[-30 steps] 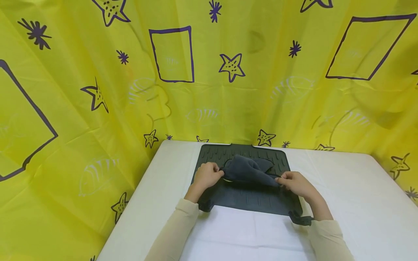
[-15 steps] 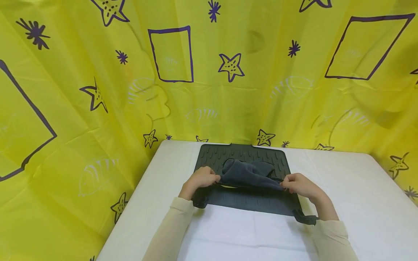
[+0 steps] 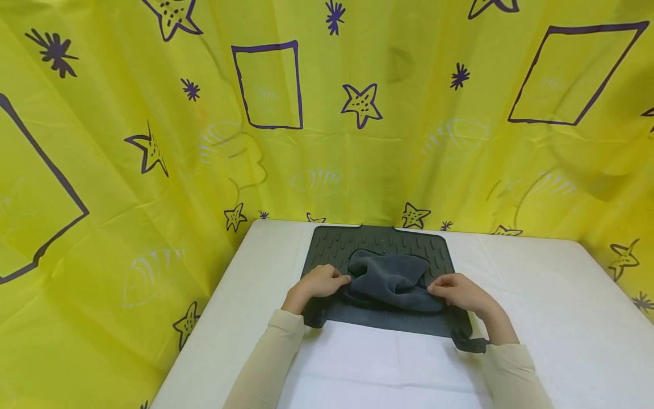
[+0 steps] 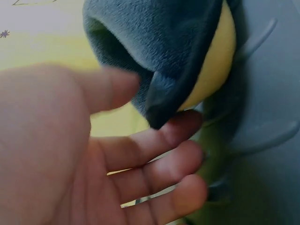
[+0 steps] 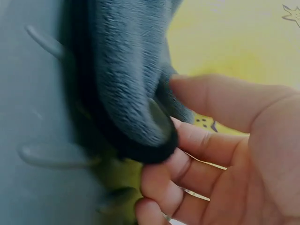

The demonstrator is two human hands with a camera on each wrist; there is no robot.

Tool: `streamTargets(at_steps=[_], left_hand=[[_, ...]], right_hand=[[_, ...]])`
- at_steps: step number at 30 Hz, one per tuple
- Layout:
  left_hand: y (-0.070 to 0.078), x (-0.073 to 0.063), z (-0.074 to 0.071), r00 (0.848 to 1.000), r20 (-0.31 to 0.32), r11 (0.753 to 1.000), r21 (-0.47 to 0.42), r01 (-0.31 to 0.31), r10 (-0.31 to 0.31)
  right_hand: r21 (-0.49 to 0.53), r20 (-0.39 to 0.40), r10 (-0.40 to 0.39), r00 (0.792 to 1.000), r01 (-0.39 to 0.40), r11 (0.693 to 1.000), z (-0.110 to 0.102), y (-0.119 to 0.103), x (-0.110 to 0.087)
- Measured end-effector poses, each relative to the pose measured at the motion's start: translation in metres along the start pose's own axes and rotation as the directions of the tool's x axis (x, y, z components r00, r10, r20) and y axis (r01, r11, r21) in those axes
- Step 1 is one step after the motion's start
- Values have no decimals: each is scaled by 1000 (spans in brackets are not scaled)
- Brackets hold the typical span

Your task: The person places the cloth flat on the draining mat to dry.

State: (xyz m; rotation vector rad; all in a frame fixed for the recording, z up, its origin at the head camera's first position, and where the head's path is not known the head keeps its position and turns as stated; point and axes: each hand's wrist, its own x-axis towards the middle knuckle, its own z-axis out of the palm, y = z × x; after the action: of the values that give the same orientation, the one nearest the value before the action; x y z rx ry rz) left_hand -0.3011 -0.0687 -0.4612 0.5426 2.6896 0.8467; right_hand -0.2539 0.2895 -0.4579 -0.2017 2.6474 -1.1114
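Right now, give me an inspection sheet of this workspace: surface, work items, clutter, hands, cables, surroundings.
Surface: white table, a dark ridged mat on it.
Work items: dark grey cloth, rumpled, on the mat; yellow shows along one edge in the left wrist view, source unclear.
Clutter: nothing seen.
Hands: left hand and right hand at opposite edges of the cloth, thumbs apart from fingers.
Cables: nothing seen.
Surroundings: yellow curtain with starfish and fish drawings.

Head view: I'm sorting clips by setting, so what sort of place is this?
Perhaps a makeshift recording booth: a yellow curtain printed with stars hangs behind and along the sides of a white-topped table, where a dark ribbed mat lies under a grey cloth.
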Motion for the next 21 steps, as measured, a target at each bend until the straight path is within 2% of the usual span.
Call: streamTargets(at_steps=[10,14,21], left_hand=[[-1,4,3,998,-58,999,-30,-28,26],[-6,5,-3,996,-77,998,-57,-37,33],[-16,0,-17,997,-69,996,-84,-24,19]], right_hand=[[-23,3,19,1000,-19,1000,6,-1,2],[-9,6,8,1000,-8,1000,2,1,0],[6,20,17,1000,-17,1000,-6,7,-6]])
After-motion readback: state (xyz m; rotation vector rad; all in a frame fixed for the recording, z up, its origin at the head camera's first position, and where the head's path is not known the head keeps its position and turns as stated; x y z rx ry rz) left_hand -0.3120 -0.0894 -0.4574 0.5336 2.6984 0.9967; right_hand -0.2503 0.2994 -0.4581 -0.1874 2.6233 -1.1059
